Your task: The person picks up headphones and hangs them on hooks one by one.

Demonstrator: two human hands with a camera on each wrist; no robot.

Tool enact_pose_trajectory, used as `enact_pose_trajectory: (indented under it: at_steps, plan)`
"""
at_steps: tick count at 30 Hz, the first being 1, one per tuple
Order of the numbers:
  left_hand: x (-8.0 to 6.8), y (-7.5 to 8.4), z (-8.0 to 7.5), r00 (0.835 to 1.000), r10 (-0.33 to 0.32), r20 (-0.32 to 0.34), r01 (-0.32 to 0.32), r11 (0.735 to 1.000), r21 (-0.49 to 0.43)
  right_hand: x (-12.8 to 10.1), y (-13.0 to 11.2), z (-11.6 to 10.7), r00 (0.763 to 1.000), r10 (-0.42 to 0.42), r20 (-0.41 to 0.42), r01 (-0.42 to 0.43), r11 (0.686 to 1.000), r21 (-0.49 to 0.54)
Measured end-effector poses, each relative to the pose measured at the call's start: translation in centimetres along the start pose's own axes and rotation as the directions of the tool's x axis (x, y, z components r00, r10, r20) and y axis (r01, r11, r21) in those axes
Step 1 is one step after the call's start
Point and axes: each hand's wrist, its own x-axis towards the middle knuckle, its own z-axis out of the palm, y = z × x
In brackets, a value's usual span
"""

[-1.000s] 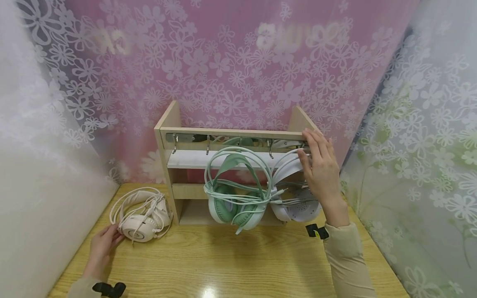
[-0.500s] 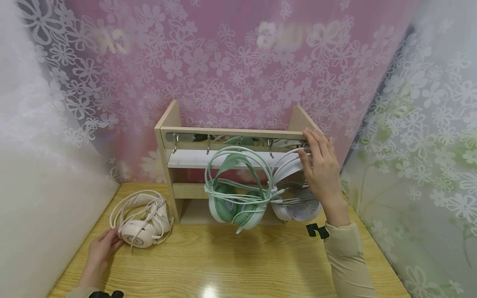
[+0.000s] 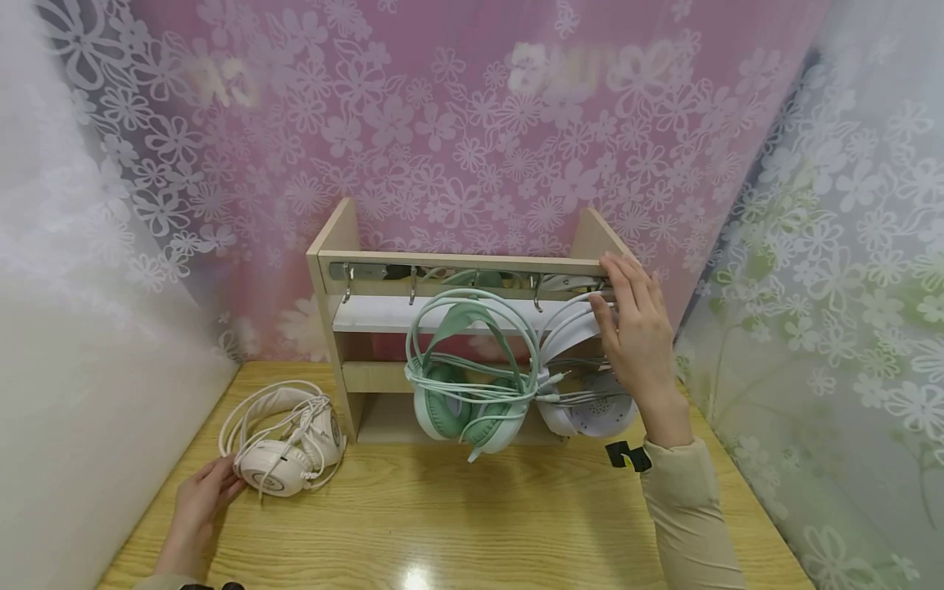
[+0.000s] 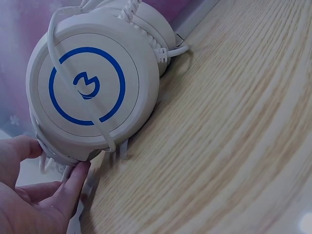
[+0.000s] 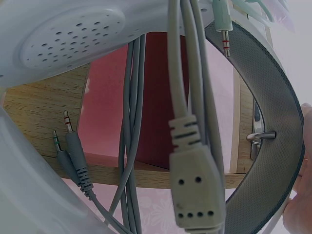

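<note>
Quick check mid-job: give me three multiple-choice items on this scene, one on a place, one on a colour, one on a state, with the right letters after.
1. Where is the cream headset?
A. on the table by the left hand
B. hung on a hook
C. on the rack's top

2. What colour is the headset hanging mid-rack?
A. black
B. mint green
C. red

3. How is the right hand?
A. flat on the table
B. gripping the white headset's band at the rack
C. out of view

Answers: 1 A, it lies on the wooden table at the left hand. 2 B, cups and band are green. 3 B, fingers curl round the band.
</note>
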Motion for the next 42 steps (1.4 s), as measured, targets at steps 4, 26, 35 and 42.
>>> enact_pose_trajectory:
  at_steps: [4,26,35,42]
  plan:
    - [-0.2,0.0,0.2,1.0,-0.002,-0.004,0.002,1.0,-0.013,0.0,0.0,0.0,1.0,0.002,0.0,-0.002,1.0,-0.001]
    - [-0.9,0.3,-0.3,1.0,0.028,0.009,-0.028,0.999,0.032,0.0,0.2,0.0,1.0,0.005,0.012,-0.005,1.0,-0.006]
    - [-0.7,0.3,0.0,0.997,0.078,-0.005,-0.078,0.997,0.028,0.0,0.1,-0.1,1.0,0.006,0.021,-0.006,1.0,-0.013]
    - [-0.4,0.6,0.7,0.993,0.084,-0.088,-0.081,0.996,0.045,-0.1,0.2,0.0,1.0,0.002,0.016,-0.002,1.0,-0.014]
